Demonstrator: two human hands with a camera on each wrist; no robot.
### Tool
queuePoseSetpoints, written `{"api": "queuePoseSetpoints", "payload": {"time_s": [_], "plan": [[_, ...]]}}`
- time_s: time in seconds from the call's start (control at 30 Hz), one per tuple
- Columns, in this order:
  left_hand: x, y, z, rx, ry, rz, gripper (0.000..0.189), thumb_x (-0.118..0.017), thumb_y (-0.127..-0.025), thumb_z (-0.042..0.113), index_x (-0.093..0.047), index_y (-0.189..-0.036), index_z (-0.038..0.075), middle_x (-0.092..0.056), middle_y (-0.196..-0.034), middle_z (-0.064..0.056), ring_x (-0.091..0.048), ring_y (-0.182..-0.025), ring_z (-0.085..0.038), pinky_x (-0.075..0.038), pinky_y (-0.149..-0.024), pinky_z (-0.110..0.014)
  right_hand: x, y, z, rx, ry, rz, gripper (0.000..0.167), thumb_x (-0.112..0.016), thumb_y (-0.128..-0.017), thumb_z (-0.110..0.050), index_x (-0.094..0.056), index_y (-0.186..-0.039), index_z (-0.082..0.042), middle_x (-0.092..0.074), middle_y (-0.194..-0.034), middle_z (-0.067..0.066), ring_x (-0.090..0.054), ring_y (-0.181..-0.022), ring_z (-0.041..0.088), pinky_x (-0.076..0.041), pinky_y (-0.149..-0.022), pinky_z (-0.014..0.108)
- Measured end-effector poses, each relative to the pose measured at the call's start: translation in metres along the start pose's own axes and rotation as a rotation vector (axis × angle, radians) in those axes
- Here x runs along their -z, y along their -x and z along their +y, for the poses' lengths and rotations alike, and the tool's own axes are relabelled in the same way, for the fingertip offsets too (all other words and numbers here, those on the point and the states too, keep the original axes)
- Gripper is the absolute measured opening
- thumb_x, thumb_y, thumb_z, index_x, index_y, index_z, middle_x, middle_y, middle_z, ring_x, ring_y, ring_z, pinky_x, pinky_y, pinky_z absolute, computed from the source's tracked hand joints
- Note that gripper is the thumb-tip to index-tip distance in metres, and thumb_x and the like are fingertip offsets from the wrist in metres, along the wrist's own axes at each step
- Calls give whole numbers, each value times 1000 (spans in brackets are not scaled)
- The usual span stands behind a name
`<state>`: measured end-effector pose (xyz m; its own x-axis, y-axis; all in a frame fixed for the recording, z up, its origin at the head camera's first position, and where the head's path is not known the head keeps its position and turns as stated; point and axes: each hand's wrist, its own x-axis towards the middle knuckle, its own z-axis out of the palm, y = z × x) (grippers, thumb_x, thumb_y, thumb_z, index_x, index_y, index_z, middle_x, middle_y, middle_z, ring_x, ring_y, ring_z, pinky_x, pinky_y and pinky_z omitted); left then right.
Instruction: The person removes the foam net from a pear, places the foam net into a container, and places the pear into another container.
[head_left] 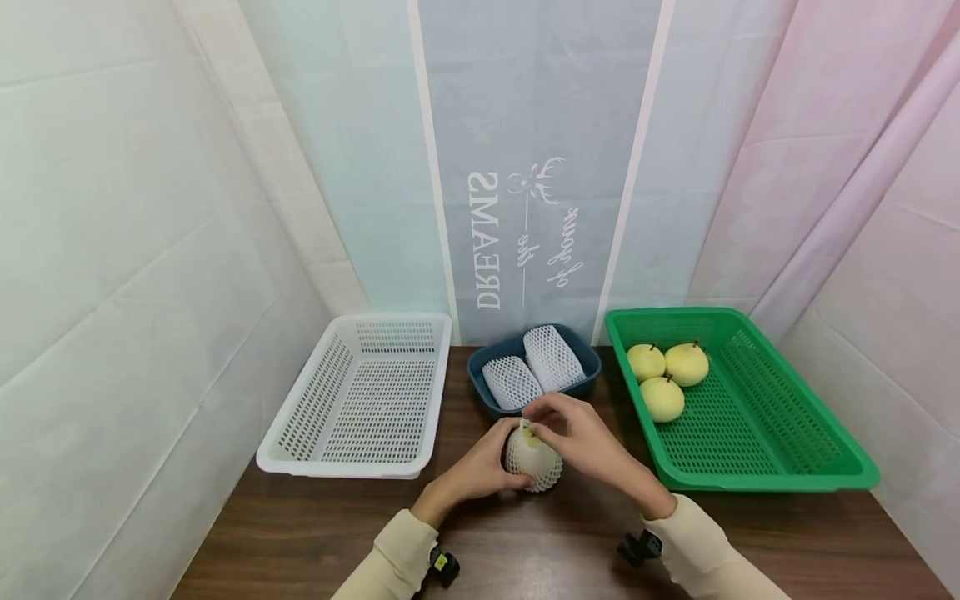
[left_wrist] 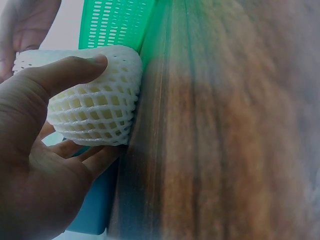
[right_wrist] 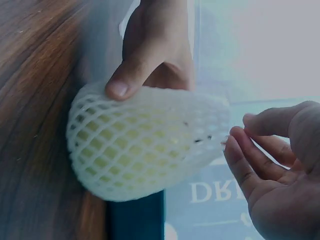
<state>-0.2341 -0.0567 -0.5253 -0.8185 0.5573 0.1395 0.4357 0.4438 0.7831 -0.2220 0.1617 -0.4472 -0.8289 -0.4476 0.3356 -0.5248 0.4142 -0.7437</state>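
Observation:
A pale yellow pear stands on the wooden table inside a white foam net, its top showing through the net's mouth. Around the side of the netted pear curls my left hand, thumb on the near side and fingers behind. My right hand is at the net's upper rim, its thumb and fingertips pinching the edge. The left wrist view shows the left thumb lying across the foam net. Behind both hands, a dark blue basin holds more white foam nets.
To the left is a white perforated basket with nothing visible inside. A green basket on the right holds three bare pears in its left part. A printed curtain hangs behind the wooden table.

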Motion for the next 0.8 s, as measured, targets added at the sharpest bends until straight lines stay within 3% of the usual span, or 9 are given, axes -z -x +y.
{"api": "queuePoseSetpoints", "payload": {"time_s": [0.23, 0.47, 0.8], "plan": [[0, 0, 0, 4, 4, 0, 81, -92, -85, 26, -46, -151, 15, -52, -150, -3, -56, -131, -18, -50, -109, -35, -2, -7, -9, 69, 105, -40, 18, -72, -97, 4, -74, -110, -9, -75, -107, 4, -72, -97, 18, -62, -83, 32], [0, 1, -2, 1, 16, -2, 84, -91, -86, 24, -44, -155, 18, -51, -152, -3, -54, -135, -19, -49, -112, -37, 0, -5, -4, 30, 204, -61, 18, -76, -93, 5, -73, -103, -10, -74, -100, 2, -70, -87, 14, -63, -76, 34], [-1, 0, -3, 5, -1, -11, 84, -91, -85, 24, -45, -155, 18, -50, -154, -2, -52, -138, -18, -48, -114, -37, 3, -2, 0, -12, 271, -148, 19, -80, -92, -5, -73, -109, -9, -73, -107, 5, -71, -93, 20, -62, -80, 37]]}}
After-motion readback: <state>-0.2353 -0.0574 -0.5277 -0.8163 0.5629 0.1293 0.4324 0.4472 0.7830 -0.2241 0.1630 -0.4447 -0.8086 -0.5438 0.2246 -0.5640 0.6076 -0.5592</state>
